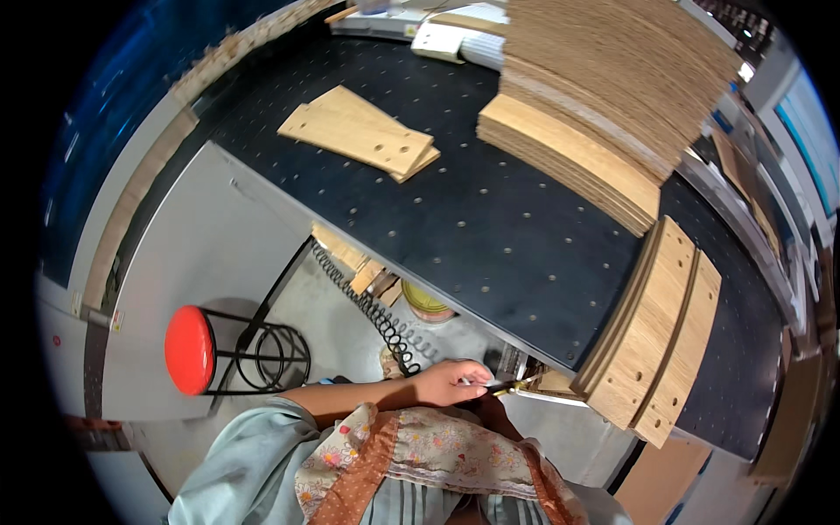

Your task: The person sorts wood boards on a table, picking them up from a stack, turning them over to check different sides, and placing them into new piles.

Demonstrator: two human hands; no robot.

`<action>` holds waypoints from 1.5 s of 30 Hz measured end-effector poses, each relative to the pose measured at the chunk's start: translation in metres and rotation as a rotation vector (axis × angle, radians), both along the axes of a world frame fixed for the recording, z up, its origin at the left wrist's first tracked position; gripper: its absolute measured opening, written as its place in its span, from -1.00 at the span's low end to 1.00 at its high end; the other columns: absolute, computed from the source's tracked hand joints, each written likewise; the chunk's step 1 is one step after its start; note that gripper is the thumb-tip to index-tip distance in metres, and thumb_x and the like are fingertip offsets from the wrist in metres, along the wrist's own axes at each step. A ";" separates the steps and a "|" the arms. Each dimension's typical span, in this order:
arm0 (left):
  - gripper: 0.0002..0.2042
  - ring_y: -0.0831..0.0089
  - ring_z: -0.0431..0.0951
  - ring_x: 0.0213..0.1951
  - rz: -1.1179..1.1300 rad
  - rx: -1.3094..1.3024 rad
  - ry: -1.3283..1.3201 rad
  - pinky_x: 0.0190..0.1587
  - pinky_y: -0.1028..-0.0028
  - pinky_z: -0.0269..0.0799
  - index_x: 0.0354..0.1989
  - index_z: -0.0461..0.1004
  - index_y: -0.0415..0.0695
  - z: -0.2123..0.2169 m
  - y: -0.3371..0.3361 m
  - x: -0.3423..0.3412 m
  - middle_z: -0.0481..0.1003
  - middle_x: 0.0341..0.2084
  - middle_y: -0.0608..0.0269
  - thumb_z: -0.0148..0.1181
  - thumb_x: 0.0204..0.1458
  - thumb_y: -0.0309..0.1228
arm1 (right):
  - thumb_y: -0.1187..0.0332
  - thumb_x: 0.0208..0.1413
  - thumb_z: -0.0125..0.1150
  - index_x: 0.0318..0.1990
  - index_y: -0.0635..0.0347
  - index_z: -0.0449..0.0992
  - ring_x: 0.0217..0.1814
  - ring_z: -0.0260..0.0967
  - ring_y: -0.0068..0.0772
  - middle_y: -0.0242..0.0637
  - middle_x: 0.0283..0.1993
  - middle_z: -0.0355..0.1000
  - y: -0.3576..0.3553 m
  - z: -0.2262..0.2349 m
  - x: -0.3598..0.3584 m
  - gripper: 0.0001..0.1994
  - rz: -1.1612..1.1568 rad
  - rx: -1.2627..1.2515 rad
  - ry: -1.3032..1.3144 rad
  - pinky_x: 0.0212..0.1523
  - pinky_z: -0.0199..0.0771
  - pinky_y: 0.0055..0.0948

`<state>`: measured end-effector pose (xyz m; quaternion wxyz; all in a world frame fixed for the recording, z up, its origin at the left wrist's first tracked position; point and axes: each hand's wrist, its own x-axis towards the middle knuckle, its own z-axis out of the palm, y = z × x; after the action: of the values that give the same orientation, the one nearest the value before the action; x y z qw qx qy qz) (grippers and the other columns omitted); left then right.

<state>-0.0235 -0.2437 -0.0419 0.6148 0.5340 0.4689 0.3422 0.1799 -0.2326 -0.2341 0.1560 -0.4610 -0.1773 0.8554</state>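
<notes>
My left hand (451, 381) reaches out over my flowered apron to the near edge of the black perforated table (490, 236). Its fingers are closed on a thin dark tool (500, 385) with a yellowish tip, which points right toward the table's underside beside a set of curved wooden boards (652, 337) overhanging the edge. A black coiled cable (372, 311) runs down from under the table toward this hand. My right hand is not visible.
A tall stack of curved wooden boards (577, 162) stands at the back right, with two flat boards (359, 131) at the back left. A red stool (190, 350) stands on the floor at my left. Wood offcuts and a yellow roll (424, 302) lie under the table.
</notes>
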 end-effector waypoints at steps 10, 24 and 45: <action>-0.42 -0.01 0.33 -0.03 0.214 0.193 0.320 0.06 0.26 0.21 0.01 0.27 -0.27 -0.115 -0.083 -0.119 0.32 -0.13 -0.16 0.22 -0.10 -0.12 | 0.35 0.04 0.07 0.00 0.21 0.38 -0.01 0.33 -0.41 -0.22 -0.02 0.39 0.018 0.067 -0.170 -0.66 1.132 1.080 -0.176 0.00 0.32 -0.42; -0.53 0.26 0.40 -0.03 1.087 -0.188 -0.501 -0.08 0.38 0.39 0.07 0.14 -0.20 -0.120 -0.199 -0.329 0.39 -0.15 0.05 -0.01 0.15 -0.11 | 0.47 0.16 -0.02 0.24 0.24 0.09 0.20 0.16 -0.35 -0.15 0.18 0.23 -0.057 0.099 -0.475 -0.52 1.513 0.527 0.249 0.20 0.16 -0.38; -0.66 0.10 0.47 -0.01 0.583 -1.160 0.873 0.01 0.23 0.38 0.02 0.34 -0.20 -0.151 -0.217 -0.509 0.45 -0.04 0.00 -0.15 0.10 -0.36 | 0.32 0.14 0.00 -0.11 0.33 0.48 -0.16 0.42 -0.25 -0.11 -0.15 0.45 0.146 0.066 -0.285 -0.72 1.177 0.589 -0.974 -0.12 0.37 -0.35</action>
<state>-0.5323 -0.4610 -0.1929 0.4407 0.0689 0.8935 -0.0510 -0.1055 -0.0866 -0.1676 -0.2983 -0.5526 -0.6555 0.4195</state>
